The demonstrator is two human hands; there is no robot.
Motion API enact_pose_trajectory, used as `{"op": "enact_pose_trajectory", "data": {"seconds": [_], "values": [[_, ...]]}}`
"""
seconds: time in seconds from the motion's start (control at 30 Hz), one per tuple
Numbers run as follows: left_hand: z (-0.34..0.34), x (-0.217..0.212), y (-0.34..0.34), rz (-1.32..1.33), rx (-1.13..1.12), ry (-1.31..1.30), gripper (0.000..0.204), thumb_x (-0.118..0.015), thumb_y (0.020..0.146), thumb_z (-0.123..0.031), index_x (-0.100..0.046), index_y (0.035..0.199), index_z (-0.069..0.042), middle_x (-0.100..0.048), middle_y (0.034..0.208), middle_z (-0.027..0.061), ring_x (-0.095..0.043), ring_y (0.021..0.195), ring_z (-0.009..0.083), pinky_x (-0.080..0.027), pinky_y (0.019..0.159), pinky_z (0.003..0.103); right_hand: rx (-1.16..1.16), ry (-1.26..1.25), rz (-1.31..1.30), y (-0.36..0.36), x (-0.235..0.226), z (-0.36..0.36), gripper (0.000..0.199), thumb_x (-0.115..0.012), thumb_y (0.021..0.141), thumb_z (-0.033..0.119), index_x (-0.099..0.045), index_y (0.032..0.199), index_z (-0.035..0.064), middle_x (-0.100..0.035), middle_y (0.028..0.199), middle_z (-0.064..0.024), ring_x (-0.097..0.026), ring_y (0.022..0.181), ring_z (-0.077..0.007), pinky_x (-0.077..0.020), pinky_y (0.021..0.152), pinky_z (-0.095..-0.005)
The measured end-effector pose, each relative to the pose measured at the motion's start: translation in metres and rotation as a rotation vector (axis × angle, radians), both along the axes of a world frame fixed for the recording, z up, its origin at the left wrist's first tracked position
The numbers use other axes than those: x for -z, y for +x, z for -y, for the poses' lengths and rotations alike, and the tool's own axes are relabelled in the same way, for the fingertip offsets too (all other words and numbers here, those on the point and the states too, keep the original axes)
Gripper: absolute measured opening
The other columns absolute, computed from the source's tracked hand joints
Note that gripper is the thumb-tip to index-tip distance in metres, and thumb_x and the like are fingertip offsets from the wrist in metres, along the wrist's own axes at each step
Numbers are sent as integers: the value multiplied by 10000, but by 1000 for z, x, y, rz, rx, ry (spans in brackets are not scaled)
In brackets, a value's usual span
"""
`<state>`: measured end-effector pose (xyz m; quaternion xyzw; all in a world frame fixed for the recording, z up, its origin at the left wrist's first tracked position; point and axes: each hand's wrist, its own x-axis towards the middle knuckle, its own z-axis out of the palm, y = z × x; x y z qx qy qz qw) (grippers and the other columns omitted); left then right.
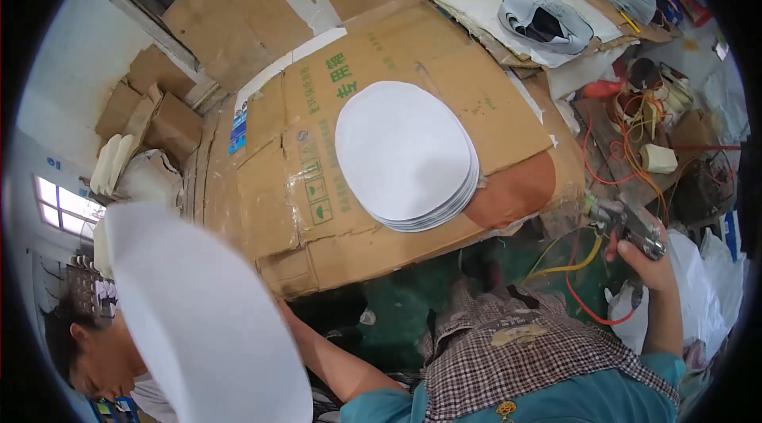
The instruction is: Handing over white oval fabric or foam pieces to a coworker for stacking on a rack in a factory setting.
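Here's the right hand (652,266), wrapped tight around a metal spray gun (637,226), and it's out just off the near right corner of the bench (349,260). A red hose (577,302) loops below the gun. Over on the left, a big white sheet (198,320) looms, raised off the near left corner and blurred along its upper end; the left forearm (337,359) runs in behind it. The left hand is hidden there, so I cannot tell how its fingers are set. On the bench's cardboard cover, a stack of white ovals (403,151) sits between the middle and the near edge, layers fanning slightly toward that edge. Right beside it, a reddish-brown patch (516,191) fills the near right corner. Beyond the left end, another person (67,340) bends low, partly covered by the sheet.
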<state>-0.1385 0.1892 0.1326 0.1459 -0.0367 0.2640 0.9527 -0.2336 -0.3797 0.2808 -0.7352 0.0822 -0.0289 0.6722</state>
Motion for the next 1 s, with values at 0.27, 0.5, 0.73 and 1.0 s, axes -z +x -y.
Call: {"op": "enact_pose_trajectory", "data": {"seconds": [0.27, 0.5, 0.73, 1.0], "values": [[27, 66, 34, -463, -149, -247, 278, -480, 838, -237, -553, 916, 20, -548, 717, 65, -497, 634, 200, -366, 526, 293, -61, 20, -26, 1, 12, 3, 590, -722, 712, 236, -467, 1169, -37, -581, 740, -85, -580, 630, -151, -494, 585, -278], [67, 78, 56, -650, -57, -141, 144, -506, 810, -152, -532, 822, -11, -525, 683, 72, -511, 631, 223, -392, 523, 296, -94, -131, -72, 0, -10, 23, 584, -702, 743, 176, -449, 1231, -21, -595, 789, -71, -578, 670, -136, -476, 610, -260], [133, 109, 94, -954, 27, 275, 58, -582, 792, -109, -565, 759, -65, -548, 645, 49, -536, 562, 169, -456, 495, 273, -262, 33, -41, 33, 5, 2, 542, -691, 754, 119, -460, 1220, -34, -602, 825, -78, -597, 706, -139, -500, 625, -269], [170, 165, 140, -1120, -38, 1474, 287, -592, 761, -131, -600, 999, 28, -618, 825, 130, -590, 736, 240, -489, 680, 335, -52, -11, -9, 48, 6, 23, 560, -683, 767, 163, -446, 1236, -31, -567, 799, -67, -561, 659, -131, -489, 615, -263]]}}
